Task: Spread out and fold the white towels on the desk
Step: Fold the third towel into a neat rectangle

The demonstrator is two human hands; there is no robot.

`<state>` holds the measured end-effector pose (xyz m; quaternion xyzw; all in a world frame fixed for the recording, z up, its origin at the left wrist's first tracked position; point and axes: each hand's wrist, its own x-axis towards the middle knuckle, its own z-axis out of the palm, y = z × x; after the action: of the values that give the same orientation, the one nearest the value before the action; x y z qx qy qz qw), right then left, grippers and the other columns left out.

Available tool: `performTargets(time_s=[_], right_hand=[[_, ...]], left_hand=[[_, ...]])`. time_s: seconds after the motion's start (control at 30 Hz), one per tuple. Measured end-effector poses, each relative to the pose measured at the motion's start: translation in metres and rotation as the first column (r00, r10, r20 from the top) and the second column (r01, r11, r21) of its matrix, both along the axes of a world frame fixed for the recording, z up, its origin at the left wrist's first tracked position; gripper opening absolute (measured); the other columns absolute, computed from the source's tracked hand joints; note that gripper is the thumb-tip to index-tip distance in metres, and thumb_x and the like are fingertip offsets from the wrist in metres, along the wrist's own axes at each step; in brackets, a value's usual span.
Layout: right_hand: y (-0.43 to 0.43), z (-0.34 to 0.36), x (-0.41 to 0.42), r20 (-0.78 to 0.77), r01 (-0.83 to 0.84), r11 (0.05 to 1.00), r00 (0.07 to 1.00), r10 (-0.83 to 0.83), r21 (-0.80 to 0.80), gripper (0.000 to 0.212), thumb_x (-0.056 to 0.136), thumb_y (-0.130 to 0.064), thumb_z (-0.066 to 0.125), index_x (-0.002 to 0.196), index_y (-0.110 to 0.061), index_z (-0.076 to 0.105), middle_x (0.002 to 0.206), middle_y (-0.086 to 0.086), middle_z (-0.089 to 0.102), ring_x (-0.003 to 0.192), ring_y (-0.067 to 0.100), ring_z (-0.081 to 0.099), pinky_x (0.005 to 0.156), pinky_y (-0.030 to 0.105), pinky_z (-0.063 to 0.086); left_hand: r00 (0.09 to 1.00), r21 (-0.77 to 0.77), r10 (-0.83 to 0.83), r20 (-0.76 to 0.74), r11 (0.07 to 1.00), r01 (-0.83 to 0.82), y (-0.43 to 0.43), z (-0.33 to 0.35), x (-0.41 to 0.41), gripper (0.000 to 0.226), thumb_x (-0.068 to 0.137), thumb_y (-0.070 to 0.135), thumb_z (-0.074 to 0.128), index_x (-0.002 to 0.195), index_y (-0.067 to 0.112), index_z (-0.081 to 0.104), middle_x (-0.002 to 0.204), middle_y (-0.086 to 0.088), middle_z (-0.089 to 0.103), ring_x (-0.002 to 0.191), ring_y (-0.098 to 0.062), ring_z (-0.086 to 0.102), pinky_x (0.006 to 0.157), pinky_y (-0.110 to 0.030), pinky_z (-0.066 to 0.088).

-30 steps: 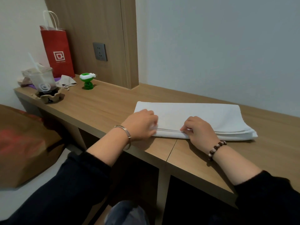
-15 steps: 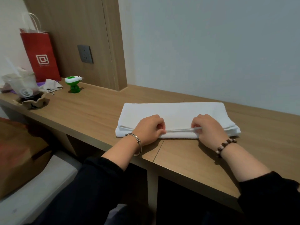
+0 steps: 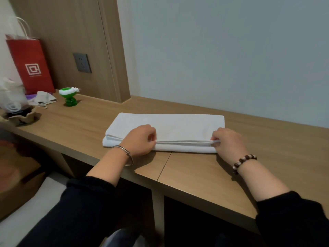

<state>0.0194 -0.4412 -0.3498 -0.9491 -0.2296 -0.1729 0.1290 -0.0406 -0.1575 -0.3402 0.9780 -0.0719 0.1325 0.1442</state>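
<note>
A white towel (image 3: 178, 124) lies folded into a long flat rectangle on the wooden desk (image 3: 89, 122), its layered near edge facing me. My left hand (image 3: 140, 139), with a silver bangle at the wrist, pinches that near edge left of its middle. At the towel's near right corner my right hand (image 3: 227, 140), wearing a bead bracelet, pinches the same top layers. The strip of edge between both hands is pulled taut and slightly raised.
At the desk's far left stand a red paper bag (image 3: 30, 65), a drink cup in a cardboard holder (image 3: 12, 104), a crumpled cloth (image 3: 45, 99) and a small green toy (image 3: 69, 96). A wall socket (image 3: 82, 62) sits on the wooden panel. A brown bag (image 3: 16, 175) is below left.
Both hands have slid apart along the towel's near edge; the right hand has reached the right corner. The camera has turned left, so the towel sits more central.
</note>
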Motion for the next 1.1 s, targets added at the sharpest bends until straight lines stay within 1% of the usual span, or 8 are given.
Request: performTargets(time_s=[0.27, 0.33, 0.47, 0.63, 0.77, 0.93, 1.0, 1.1], right_hand=[[-0.004, 0.002, -0.003, -0.053, -0.133, 0.979, 0.988, 0.143, 0.154, 0.012, 0.085, -0.003, 0.062, 0.085, -0.014, 0.068, 0.088, -0.002, 0.062, 0.085, 0.016, 0.055, 0.075, 0.031, 0.045], [-0.012, 0.005, -0.004, 0.105, -0.197, 0.966, 0.978, 0.181, 0.170, 0.017, 0.075, 0.010, 0.066, 0.076, -0.008, 0.067, 0.082, 0.005, 0.063, 0.078, 0.025, 0.059, 0.065, 0.033, 0.047], [-0.011, 0.010, -0.010, 0.345, -0.199, 0.978, 0.915, 0.211, -0.070, 0.028, 0.055, 0.019, 0.069, 0.061, -0.006, 0.061, 0.068, 0.009, 0.059, 0.062, 0.028, 0.054, 0.047, 0.032, 0.041], [-0.009, 0.000, -0.007, 0.067, -0.024, 0.998, 0.997, 0.028, -0.059, 0.018, 0.081, 0.004, 0.059, 0.079, -0.014, 0.061, 0.091, 0.001, 0.056, 0.074, 0.021, 0.052, 0.063, 0.032, 0.046], [-0.017, 0.003, -0.010, -0.190, -0.025, 0.990, 0.980, 0.052, 0.141, 0.014, 0.087, -0.014, 0.064, 0.082, -0.027, 0.063, 0.091, -0.013, 0.055, 0.081, 0.002, 0.051, 0.071, 0.016, 0.041], [-0.003, 0.009, -0.030, -0.324, -0.106, 0.948, 0.923, 0.206, 0.299, 0.017, 0.086, -0.017, 0.067, 0.102, -0.020, 0.072, 0.099, -0.009, 0.063, 0.087, 0.001, 0.057, 0.074, 0.008, 0.042], [0.014, 0.010, -0.042, -0.402, -0.163, 0.894, 0.849, 0.342, 0.418, 0.020, 0.086, -0.016, 0.068, 0.105, -0.020, 0.072, 0.102, -0.011, 0.066, 0.092, -0.001, 0.060, 0.078, 0.007, 0.044], [0.028, 0.008, -0.052, -0.515, -0.204, 0.765, 0.631, 0.580, 0.611, 0.019, 0.088, -0.010, 0.063, 0.101, -0.021, 0.072, 0.104, -0.010, 0.070, 0.098, 0.000, 0.064, 0.086, 0.014, 0.049]], left_hand=[[0.984, -0.003, -0.164, 0.066, 0.986, 0.164, -0.062, -0.004, 0.020, 0.010, 0.086, 0.023, 0.063, 0.093, 0.017, 0.060, 0.085, 0.008, 0.051, 0.078, -0.011, 0.047, 0.070, -0.023, 0.038], [0.979, -0.018, -0.177, 0.099, 0.984, 0.179, -0.067, -0.009, 0.020, 0.008, 0.086, 0.020, 0.063, 0.091, 0.015, 0.062, 0.083, 0.007, 0.052, 0.078, -0.013, 0.048, 0.069, -0.024, 0.038], [0.975, -0.045, -0.194, 0.112, 0.979, 0.200, -0.064, -0.013, 0.022, 0.009, 0.085, 0.023, 0.066, 0.084, 0.014, 0.062, 0.078, 0.009, 0.048, 0.072, -0.008, 0.043, 0.064, -0.020, 0.033], [0.979, -0.065, -0.186, 0.086, 0.979, 0.192, -0.064, -0.012, 0.022, 0.015, 0.087, 0.031, 0.063, 0.081, 0.017, 0.062, 0.075, 0.011, 0.048, 0.070, -0.006, 0.042, 0.063, -0.018, 0.033], [0.997, -0.011, -0.015, 0.069, 1.000, 0.015, -0.079, -0.010, 0.029, 0.033, 0.094, 0.038, 0.048, 0.067, 0.019, 0.050, 0.066, 0.008, 0.044, 0.071, -0.016, 0.048, 0.061, -0.028, 0.037], [0.938, 0.182, 0.340, 0.063, 0.920, -0.346, -0.084, -0.008, 0.043, 0.039, 0.097, 0.034, 0.034, 0.104, 0.010, 0.064, 0.109, -0.009, 0.055, 0.106, -0.027, 0.049, 0.080, -0.036, 0.042], [0.913, 0.184, 0.401, 0.075, 0.894, -0.408, -0.078, -0.011, 0.044, 0.037, 0.097, 0.035, 0.033, 0.114, 0.013, 0.057, 0.118, -0.009, 0.051, 0.110, -0.028, 0.045, 0.084, -0.038, 0.040], [0.954, 0.151, 0.299, 0.014, 0.942, -0.298, -0.079, -0.017, 0.045, 0.040, 0.097, 0.040, 0.032, 0.128, 0.017, 0.045, 0.132, -0.008, 0.046, 0.119, -0.027, 0.042, 0.094, -0.042, 0.038]])
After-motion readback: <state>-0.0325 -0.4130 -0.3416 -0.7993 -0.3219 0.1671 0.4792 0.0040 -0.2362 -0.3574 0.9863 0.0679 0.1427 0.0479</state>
